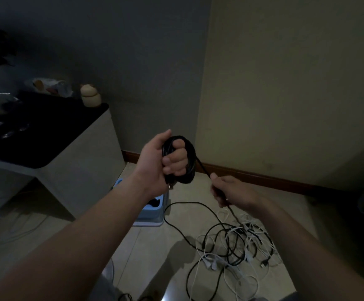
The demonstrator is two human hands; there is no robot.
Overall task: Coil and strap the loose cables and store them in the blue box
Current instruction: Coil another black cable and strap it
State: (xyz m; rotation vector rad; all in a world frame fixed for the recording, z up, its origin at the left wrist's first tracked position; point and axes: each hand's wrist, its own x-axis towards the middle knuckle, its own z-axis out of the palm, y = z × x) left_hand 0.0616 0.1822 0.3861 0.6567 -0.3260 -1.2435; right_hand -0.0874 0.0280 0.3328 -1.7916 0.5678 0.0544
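Through the head camera, my left hand (157, 164) is clamped on a black cable coil (190, 170) just above the blue box (151, 215), fingers curled through its loops. My right hand (231, 191), up and right of the box, pinches the coil's loose run, which drops into a tangle of black and white cables (237, 246) on the floor right of the box. A white cabinet (85, 161) stands left of the box.
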